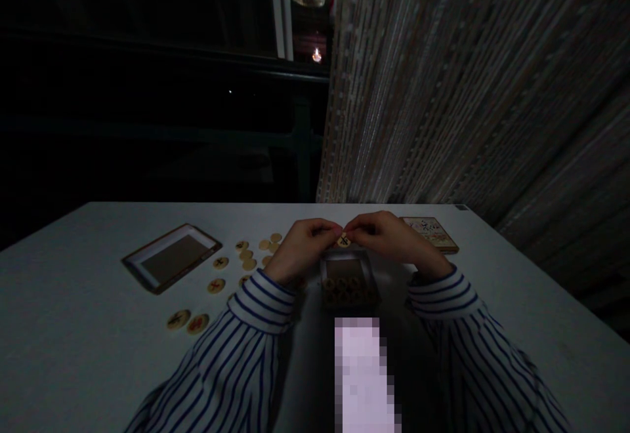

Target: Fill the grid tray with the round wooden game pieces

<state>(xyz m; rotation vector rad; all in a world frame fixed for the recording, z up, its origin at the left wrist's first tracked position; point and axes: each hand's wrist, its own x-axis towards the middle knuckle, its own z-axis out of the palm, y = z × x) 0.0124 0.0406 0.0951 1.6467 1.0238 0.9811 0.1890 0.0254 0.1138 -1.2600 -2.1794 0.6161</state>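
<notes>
A round wooden Chinese chess piece [344, 241] with a dark character is held up between my two hands. My left hand [304, 243] pinches its left edge, and my right hand [386, 233] pinches the right edge. Just below them stands a small open box [343, 267]. Rows of round pieces [342, 284] lie in the half of it closer to me. More loose pieces [247, 260] are scattered on the table left of my left hand, some face down and some showing red or dark characters. My left wrist and sleeve partly cover a few of them.
A shallow rectangular tray or lid [172, 257] lies at the left on the white table [88, 328]. Behind my right wrist is a flat printed box or lid [429, 233]. A string curtain [384, 92] hangs beyond the table's far edge. The scene is dim.
</notes>
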